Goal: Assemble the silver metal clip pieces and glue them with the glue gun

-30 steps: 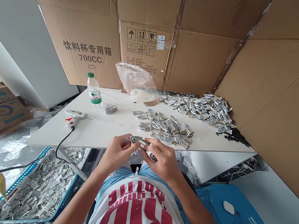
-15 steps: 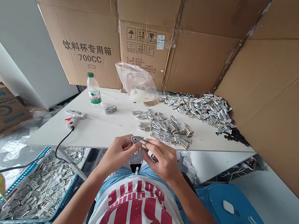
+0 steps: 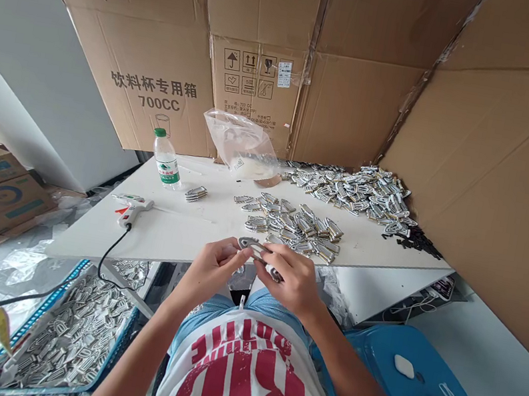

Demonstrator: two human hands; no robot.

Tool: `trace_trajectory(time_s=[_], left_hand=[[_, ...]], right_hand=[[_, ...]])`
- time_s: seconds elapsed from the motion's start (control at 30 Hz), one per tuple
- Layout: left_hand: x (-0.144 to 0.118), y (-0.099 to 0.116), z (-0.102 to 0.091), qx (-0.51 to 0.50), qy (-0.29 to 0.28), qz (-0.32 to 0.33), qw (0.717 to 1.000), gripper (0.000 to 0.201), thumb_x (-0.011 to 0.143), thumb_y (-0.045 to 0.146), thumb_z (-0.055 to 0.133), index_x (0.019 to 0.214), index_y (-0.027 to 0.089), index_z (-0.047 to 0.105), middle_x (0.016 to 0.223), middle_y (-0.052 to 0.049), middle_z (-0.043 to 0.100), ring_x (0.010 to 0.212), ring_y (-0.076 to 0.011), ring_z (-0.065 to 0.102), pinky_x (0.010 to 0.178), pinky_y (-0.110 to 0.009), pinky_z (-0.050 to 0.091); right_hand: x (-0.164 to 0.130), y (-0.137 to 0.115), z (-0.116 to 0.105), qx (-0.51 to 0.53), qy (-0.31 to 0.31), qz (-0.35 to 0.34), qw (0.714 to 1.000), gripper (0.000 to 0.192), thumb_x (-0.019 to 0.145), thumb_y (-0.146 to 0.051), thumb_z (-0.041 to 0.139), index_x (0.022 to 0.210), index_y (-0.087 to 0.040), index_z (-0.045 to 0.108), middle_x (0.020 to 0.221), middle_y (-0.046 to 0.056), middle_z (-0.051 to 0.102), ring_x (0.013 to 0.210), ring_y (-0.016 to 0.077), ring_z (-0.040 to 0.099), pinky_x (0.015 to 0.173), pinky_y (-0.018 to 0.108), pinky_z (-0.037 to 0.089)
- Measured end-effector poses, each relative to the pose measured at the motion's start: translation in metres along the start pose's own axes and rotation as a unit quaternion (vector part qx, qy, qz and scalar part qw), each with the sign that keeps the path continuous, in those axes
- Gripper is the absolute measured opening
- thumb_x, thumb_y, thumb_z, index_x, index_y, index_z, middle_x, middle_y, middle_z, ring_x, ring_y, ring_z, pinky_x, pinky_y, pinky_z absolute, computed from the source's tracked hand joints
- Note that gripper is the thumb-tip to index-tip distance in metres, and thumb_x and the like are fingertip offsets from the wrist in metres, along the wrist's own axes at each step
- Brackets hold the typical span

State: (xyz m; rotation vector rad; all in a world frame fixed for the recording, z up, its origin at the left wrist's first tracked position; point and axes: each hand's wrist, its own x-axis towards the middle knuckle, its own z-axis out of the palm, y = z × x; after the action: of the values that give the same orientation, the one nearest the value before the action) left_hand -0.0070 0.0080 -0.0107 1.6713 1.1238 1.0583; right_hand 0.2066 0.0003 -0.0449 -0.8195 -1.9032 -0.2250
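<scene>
Just off the table's front edge, my left hand pinches the rounded end of a small elongated silver metal piece between thumb and fingers. My right hand grips the other end of the same piece, its fingers bent over it. A second silver metal piece shows under the right fingers, partly hidden. Straight ahead of both hands lies a loose heap of similar metal pieces with slotted frames and brassy edges. A small neat stack of them sits further left.
A larger pile of metal pieces lies at the back right beside small black parts. On the left are a glue gun with its cord and a plastic bottle. A clear bag stands behind. Below is a blue basket of pieces.
The held metal piece has shifted slightly to the right and turned a little between my hands. My right fingers have moved a little along it. The table's contents look the same.
</scene>
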Motion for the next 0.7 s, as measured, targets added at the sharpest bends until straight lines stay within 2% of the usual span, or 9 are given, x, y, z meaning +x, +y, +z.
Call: trace_trajectory(time_s=[0.17,0.23,0.37,0.43,0.5,0.57,0.7], left_hand=[[0.000,0.003,-0.003,-0.017,-0.019,-0.013,1.000,0.049,0.100,0.067,0.066,0.099,0.020,0.079,0.056,0.007,0.033,0.051,-0.0125,0.034,0.050,-0.025,0.037],[0.000,0.002,-0.005,-0.017,-0.019,-0.017,1.000,0.050,0.099,0.068,0.066,0.099,0.020,0.078,0.056,0.008,0.030,0.051,-0.0120,0.030,0.050,-0.025,0.036],[0.001,0.001,-0.008,-0.022,-0.020,-0.017,0.999,0.050,0.098,0.069,0.067,0.097,0.020,0.076,0.057,0.008,0.032,0.052,-0.0121,0.030,0.052,-0.026,0.037],[0.001,0.000,-0.008,-0.022,-0.020,-0.018,0.999,0.049,0.098,0.068,0.068,0.096,0.020,0.076,0.057,0.008,0.034,0.052,-0.0123,0.035,0.052,-0.026,0.037],[0.002,0.001,-0.008,-0.019,-0.022,-0.020,0.999,0.047,0.097,0.067,0.069,0.094,0.020,0.075,0.057,0.007,0.038,0.052,-0.0129,0.041,0.053,-0.026,0.037],[0.002,0.002,-0.009,-0.017,-0.023,-0.020,0.999,0.046,0.096,0.066,0.070,0.092,0.020,0.075,0.057,0.006,0.041,0.052,-0.0137,0.047,0.053,-0.026,0.037],[0.002,0.003,-0.009,-0.009,-0.030,-0.018,0.999,0.046,0.097,0.065,0.069,0.091,0.020,0.074,0.060,0.003,0.052,0.053,-0.0151,0.053,0.054,-0.026,0.039]], right_hand=[[0.005,0.033,-0.018,-0.022,0.042,0.023,0.999,0.010,0.101,-0.021,0.074,0.109,-0.026,0.076,0.110,0.008,0.085,0.094,0.0245,0.083,0.080,0.039,0.067],[0.005,0.055,-0.030,-0.031,0.070,0.070,0.995,0.003,0.102,-0.027,0.074,0.103,-0.026,0.076,0.106,0.008,0.085,0.091,0.0255,0.082,0.078,0.040,0.065],[0.003,0.108,-0.054,-0.080,0.103,0.198,0.971,0.017,0.100,-0.040,0.073,0.095,-0.024,0.077,0.096,0.010,0.084,0.083,0.0263,0.076,0.077,0.038,0.058],[0.001,0.133,-0.061,-0.122,0.078,0.250,0.957,0.022,0.099,-0.043,0.071,0.091,-0.023,0.076,0.091,0.010,0.083,0.079,0.0254,0.072,0.077,0.036,0.053],[-0.002,0.152,-0.062,-0.157,0.017,0.290,0.944,0.025,0.098,-0.044,0.068,0.090,-0.022,0.075,0.090,0.010,0.082,0.076,0.0247,0.069,0.074,0.035,0.048],[-0.006,0.165,-0.058,-0.173,-0.031,0.309,0.935,0.024,0.096,-0.044,0.068,0.087,-0.023,0.075,0.088,0.010,0.082,0.074,0.0249,0.066,0.070,0.034,0.042],[-0.011,0.178,-0.045,-0.181,-0.081,0.318,0.927,0.021,0.092,-0.042,0.071,0.083,-0.024,0.076,0.081,0.009,0.079,0.071,0.0243,0.062,0.066,0.033,0.035]])
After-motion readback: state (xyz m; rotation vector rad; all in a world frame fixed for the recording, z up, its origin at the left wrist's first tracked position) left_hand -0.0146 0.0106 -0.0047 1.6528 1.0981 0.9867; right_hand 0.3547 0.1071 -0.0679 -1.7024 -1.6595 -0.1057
